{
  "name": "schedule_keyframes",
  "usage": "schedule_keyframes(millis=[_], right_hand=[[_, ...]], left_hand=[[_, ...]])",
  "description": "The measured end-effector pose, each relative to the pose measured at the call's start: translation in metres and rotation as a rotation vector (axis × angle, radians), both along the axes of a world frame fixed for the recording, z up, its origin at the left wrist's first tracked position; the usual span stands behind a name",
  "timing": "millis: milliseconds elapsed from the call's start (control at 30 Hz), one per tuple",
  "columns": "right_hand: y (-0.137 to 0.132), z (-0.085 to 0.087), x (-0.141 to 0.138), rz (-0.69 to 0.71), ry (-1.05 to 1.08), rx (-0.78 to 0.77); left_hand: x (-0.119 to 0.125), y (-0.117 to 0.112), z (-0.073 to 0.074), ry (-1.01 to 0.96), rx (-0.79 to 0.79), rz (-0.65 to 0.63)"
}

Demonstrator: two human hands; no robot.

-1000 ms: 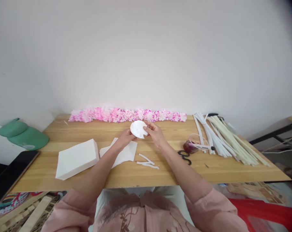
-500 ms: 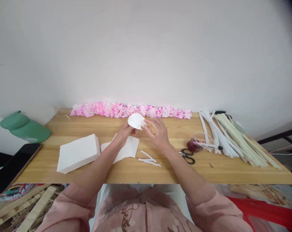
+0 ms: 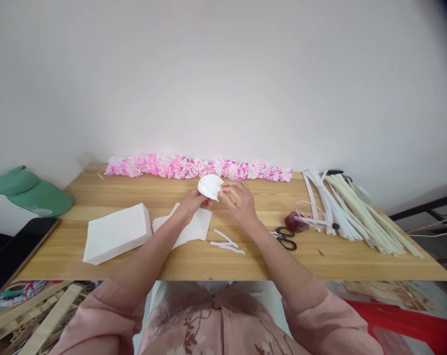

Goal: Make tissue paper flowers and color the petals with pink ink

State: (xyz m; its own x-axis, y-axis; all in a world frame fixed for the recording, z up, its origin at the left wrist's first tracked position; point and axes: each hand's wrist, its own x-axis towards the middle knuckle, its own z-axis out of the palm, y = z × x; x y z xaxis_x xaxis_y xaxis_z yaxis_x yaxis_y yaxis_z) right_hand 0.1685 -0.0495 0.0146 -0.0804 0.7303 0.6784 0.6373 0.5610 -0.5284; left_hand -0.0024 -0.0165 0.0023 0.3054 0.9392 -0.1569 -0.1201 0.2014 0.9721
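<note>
At the far left of the counter (image 3: pixel 253 272) sit a green cap (image 3: pixel 44 196) and a smartphone (image 3: pixel 21 254). Next comes a stack of white paper (image 3: pixel 114 234), with loose white sheets (image 3: pixel 196 228) just beside it; behind, a pink-and-white flower garland (image 3: pixel 177 167) runs along the wall.

The left hand (image 3: pixel 191 203) has its fingers clamped on the near-left edge of a white paper disc (image 3: pixel 207 186), which is held up above the counter, in front of the garland. The right hand (image 3: pixel 241 201) is at the disc's notched right edge, thumb and fingers slightly apart; whether they grip it, I cannot tell. A second ago the right thumb lay on the disc's face; now it is off, and the disc is tipped flatter. The left hand thus seems to be the main support, leaving the right freer to work the notched side.

Nearer the body lie narrow white strips (image 3: pixel 231 250). Rightward are black-handled scissors (image 3: pixel 287 242), a cup of dark red liquid (image 3: pixel 295 223), then bundles of white stems (image 3: pixel 328 209) and cream stems (image 3: pixel 374 222).
</note>
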Motion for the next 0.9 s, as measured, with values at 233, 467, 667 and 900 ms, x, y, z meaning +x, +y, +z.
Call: schedule_keyframes(millis=[233,467,667,900], right_hand=[[0.006,-0.006,0.005,-0.002,0.262,-0.254],[-0.002,0.003,0.005,-0.064,0.194,-0.150],[-0.005,0.003,-0.001,-0.037,0.020,-0.117],[-0.002,-0.007,-0.004,-0.049,-0.042,-0.097]], left_hand=[[-0.002,0.003,-0.001,-0.214,-0.101,-0.052],[-0.003,0.007,-0.008,-0.169,-0.031,0.119],[-0.001,0.006,-0.009,-0.150,-0.016,0.119],[0.003,0.001,-0.008,-0.012,0.045,0.165]])
